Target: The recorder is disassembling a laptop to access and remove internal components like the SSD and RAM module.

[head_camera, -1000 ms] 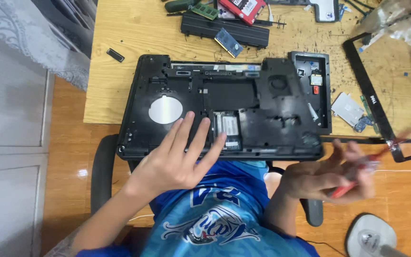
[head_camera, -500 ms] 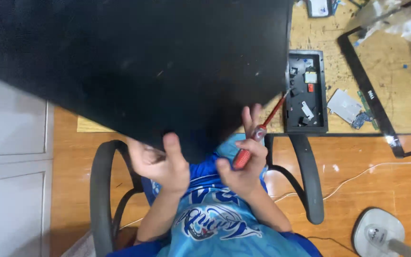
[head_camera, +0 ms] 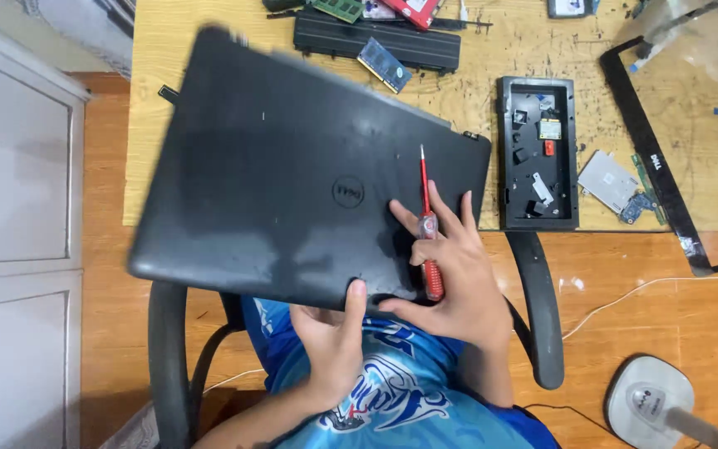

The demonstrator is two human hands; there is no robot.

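A black laptop (head_camera: 276, 183) lies lid-side up, tilted, partly over the wooden table (head_camera: 500, 54) and partly over my lap. My left hand (head_camera: 334, 341) grips its near edge, thumb on top. My right hand (head_camera: 450, 266) rests flat on the lid near its right corner, with a red-handled screwdriver (head_camera: 428, 229) pinned between the fingers, its shaft pointing away from me.
A black plastic cover panel (head_camera: 538, 154) lies right of the laptop, with a small metal bracket (head_camera: 608, 179) and a black screen bezel (head_camera: 654, 166) further right. A long battery (head_camera: 376, 41) and a memory module (head_camera: 384, 65) sit at the back. Chair armrests flank me.
The laptop, open-bottom up a second ago, was lifted and flipped; now its lid faces up and it has come down toward the table. My right hand has moved onto the lid with the screwdriver.
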